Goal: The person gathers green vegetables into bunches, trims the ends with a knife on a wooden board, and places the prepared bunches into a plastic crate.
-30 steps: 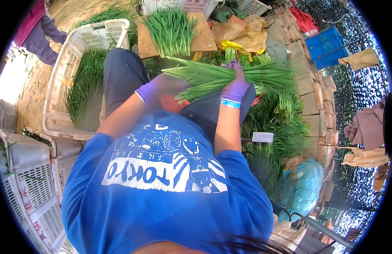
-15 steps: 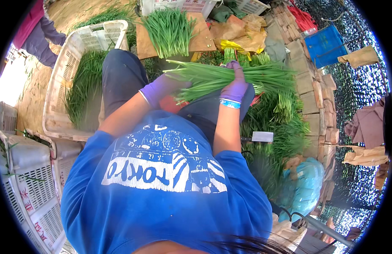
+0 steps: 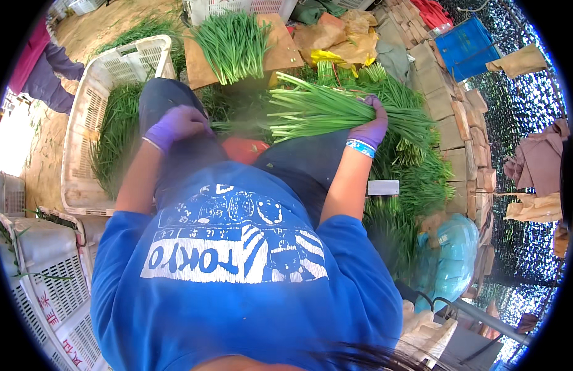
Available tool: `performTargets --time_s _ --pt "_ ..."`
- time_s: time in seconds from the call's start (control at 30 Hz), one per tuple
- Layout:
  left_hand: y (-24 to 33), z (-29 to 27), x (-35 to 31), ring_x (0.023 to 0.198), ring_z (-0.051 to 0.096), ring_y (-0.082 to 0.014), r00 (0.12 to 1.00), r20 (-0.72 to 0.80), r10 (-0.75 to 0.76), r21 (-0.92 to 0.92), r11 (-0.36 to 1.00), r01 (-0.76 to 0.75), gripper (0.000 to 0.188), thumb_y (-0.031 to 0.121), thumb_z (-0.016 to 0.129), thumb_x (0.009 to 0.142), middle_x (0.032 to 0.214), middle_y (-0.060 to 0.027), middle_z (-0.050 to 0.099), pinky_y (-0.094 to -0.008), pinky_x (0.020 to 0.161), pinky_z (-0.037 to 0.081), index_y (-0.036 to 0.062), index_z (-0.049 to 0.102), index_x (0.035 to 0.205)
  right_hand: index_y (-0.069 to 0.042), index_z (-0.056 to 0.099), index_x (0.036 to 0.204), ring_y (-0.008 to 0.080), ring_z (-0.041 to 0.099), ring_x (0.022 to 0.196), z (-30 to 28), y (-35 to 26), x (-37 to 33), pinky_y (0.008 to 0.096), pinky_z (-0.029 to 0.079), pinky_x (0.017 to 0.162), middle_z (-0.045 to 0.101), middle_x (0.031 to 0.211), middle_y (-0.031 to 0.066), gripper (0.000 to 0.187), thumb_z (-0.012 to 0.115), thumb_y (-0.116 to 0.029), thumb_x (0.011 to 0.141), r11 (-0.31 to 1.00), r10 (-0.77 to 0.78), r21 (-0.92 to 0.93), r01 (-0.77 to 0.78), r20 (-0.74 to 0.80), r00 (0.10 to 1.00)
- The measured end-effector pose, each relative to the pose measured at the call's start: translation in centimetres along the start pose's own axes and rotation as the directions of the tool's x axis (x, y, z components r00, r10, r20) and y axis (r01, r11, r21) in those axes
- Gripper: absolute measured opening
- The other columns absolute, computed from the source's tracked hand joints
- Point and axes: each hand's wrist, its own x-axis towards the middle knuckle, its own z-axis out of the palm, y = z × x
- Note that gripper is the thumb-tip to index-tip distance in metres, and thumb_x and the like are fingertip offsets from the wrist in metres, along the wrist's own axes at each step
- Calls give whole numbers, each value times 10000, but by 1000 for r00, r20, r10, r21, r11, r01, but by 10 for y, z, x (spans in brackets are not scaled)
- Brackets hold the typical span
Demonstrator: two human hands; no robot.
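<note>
My right hand, in a purple glove, is closed around a bunch of garlic chives. Its pale cut ends fan out to the left above my thigh, while the green leaves trail right over other chives. In a matching glove, my left hand is over my left knee, apart from the bunch. Its fingers are bent and blurred, so whether they hold anything is unclear. Beyond the knees, a loose heap of chives lies on a brown board.
Left of my knee stands a white plastic crate with chives inside. More white crates are at the lower left. A brick edge runs along the right, near a light-blue plastic bag and a blue bin. Another person is at the far left.
My left hand has left the bunch and moved left to the knee. My right hand has shifted right and slightly down, still gripping the chives.
</note>
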Motion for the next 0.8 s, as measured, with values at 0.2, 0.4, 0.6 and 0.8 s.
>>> performTargets --time_s 0.2,0.4,0.6,0.8 --pt "52 35 19 917 557 -134 954 -280 104 -504 830 -238 488 303 626 768 1047 -71 589 -260 825 423 66 498 1175 -19 546 789 169 509 663 5 7 -3 312 445 682 524 700 37 68 543 -74 748 1000 4 -31 -4 18 1000" --pt "68 56 49 780 562 -105 947 -193 256 -474 821 -318 244 136 610 783 889 -68 628 -228 729 433 -19 607 971 3 529 787 163 476 655 30 17 -23 318 433 714 486 689 37 65 517 -55 760 996 41 -75 -37 46 998" --pt "61 49 26 763 600 -137 964 -266 29 -619 761 -194 141 88 575 777 808 -72 646 -244 701 461 5 646 865 6 526 780 191 497 667 13 12 -10 321 434 715 494 693 51 73 516 -62 757 993 -17 -118 27 90 996" --pt "18 9 4 741 594 -266 776 -574 262 611 767 194 418 197 575 721 859 -97 601 -385 623 465 145 497 1129 -3 530 779 204 512 657 -10 -25 5 318 442 694 511 685 65 72 505 -67 757 996 -86 -16 88 77 993"
